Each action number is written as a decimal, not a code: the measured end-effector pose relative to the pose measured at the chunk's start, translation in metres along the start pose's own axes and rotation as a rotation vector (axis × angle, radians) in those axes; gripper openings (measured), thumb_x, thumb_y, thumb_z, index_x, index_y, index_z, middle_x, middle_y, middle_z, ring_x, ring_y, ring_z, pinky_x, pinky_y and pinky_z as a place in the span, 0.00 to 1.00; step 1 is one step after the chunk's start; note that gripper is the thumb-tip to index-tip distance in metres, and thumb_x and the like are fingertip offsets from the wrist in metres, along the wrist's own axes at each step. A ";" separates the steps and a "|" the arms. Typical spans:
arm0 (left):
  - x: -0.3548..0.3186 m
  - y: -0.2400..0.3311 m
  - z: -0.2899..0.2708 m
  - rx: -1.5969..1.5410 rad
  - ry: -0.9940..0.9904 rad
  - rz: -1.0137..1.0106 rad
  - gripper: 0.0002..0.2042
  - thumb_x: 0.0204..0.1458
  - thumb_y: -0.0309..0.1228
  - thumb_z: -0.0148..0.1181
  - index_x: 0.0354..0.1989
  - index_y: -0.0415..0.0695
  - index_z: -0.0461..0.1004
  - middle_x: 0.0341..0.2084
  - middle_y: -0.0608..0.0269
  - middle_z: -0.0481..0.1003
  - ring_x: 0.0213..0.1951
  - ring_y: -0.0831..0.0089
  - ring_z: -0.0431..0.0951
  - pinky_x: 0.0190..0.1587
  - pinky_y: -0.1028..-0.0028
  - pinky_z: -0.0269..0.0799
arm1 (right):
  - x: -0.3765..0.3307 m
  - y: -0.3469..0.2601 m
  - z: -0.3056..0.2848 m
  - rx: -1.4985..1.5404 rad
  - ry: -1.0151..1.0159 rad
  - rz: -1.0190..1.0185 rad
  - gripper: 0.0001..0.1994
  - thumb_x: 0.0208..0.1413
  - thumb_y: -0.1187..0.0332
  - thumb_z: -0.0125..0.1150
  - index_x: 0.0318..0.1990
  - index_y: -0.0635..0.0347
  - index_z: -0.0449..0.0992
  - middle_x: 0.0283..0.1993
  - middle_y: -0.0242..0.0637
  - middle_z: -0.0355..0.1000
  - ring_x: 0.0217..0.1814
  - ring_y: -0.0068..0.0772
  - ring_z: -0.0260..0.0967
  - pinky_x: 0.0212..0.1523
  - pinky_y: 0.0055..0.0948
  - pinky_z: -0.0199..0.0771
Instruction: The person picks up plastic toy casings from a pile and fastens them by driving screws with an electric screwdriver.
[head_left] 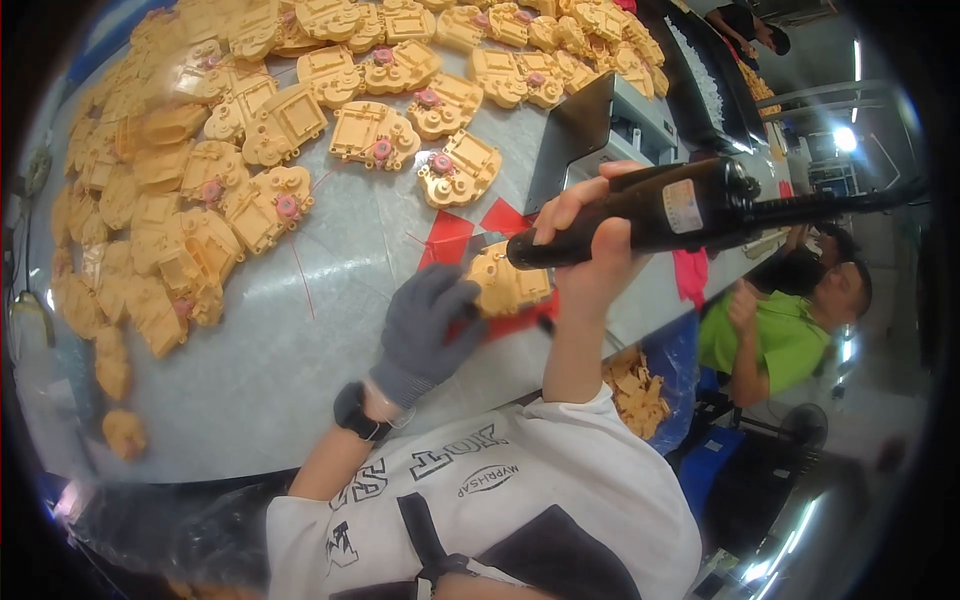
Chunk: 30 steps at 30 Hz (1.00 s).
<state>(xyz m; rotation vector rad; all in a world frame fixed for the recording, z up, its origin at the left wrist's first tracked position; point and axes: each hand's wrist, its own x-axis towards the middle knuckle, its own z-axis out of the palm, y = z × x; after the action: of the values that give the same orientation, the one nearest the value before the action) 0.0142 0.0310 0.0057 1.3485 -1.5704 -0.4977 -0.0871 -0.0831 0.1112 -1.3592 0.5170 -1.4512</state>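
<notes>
My left hand (428, 325), in a grey glove, presses down on a yellow plastic part (505, 283) that lies on a red sheet (448, 238) on the grey table (330, 300). My right hand (590, 240), bare, grips a black electric screwdriver (665, 212) held nearly level, its tip end over the yellow part. A black cable runs from the tool's rear toward the right. A dark watch or band sits on my left wrist.
Several yellow plastic housings with pink gears (365, 135) cover the far and left table. A grey box-like machine (610, 120) stands behind the tool. A blue bag with yellow parts (640, 385) hangs at the table's right edge. A person in a green shirt (780, 335) sits to the right.
</notes>
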 end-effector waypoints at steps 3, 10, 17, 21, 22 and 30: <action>0.000 -0.001 -0.001 -0.009 -0.002 0.006 0.23 0.34 0.27 0.63 0.44 0.45 0.65 0.42 0.53 0.66 0.45 0.55 0.67 0.46 0.63 0.64 | -0.001 0.001 0.003 -0.099 0.024 0.030 0.29 0.44 0.51 0.62 0.43 0.63 0.58 0.19 0.37 0.63 0.13 0.29 0.61 0.16 0.24 0.63; 0.001 -0.002 0.000 -0.015 -0.001 -0.009 0.21 0.36 0.30 0.62 0.42 0.46 0.66 0.41 0.53 0.66 0.45 0.52 0.67 0.44 0.62 0.64 | 0.001 0.005 0.003 -0.124 0.018 0.017 0.28 0.44 0.51 0.62 0.42 0.63 0.58 0.19 0.38 0.63 0.13 0.28 0.61 0.16 0.24 0.64; -0.001 -0.004 0.001 -0.009 -0.003 -0.020 0.21 0.37 0.30 0.61 0.43 0.47 0.66 0.41 0.53 0.66 0.45 0.53 0.66 0.45 0.62 0.64 | 0.000 0.006 0.010 -0.128 0.034 0.043 0.28 0.43 0.52 0.64 0.42 0.62 0.58 0.19 0.38 0.64 0.14 0.29 0.61 0.16 0.24 0.65; 0.000 -0.002 0.001 -0.014 -0.015 -0.024 0.22 0.35 0.29 0.62 0.43 0.46 0.66 0.42 0.53 0.66 0.45 0.53 0.67 0.45 0.62 0.64 | 0.000 0.006 0.007 -0.103 0.038 0.045 0.28 0.42 0.52 0.65 0.42 0.61 0.59 0.19 0.38 0.64 0.14 0.29 0.61 0.16 0.24 0.65; 0.000 -0.002 0.001 -0.008 -0.014 -0.022 0.24 0.33 0.27 0.63 0.43 0.45 0.65 0.42 0.53 0.67 0.44 0.54 0.68 0.45 0.62 0.64 | 0.000 0.007 0.007 -0.103 0.037 0.047 0.28 0.42 0.52 0.65 0.42 0.61 0.59 0.19 0.38 0.64 0.14 0.29 0.61 0.16 0.24 0.65; 0.002 -0.003 -0.001 -0.048 -0.031 -0.031 0.23 0.34 0.27 0.63 0.42 0.44 0.66 0.42 0.53 0.67 0.45 0.53 0.68 0.45 0.62 0.64 | -0.003 0.012 0.008 -0.144 0.067 0.096 0.28 0.41 0.52 0.66 0.40 0.61 0.59 0.19 0.37 0.64 0.14 0.27 0.61 0.16 0.23 0.64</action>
<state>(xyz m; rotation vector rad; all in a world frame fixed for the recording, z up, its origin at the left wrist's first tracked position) 0.0165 0.0287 0.0040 1.3363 -1.5548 -0.5740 -0.0761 -0.0828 0.1022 -1.3823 0.7324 -1.4064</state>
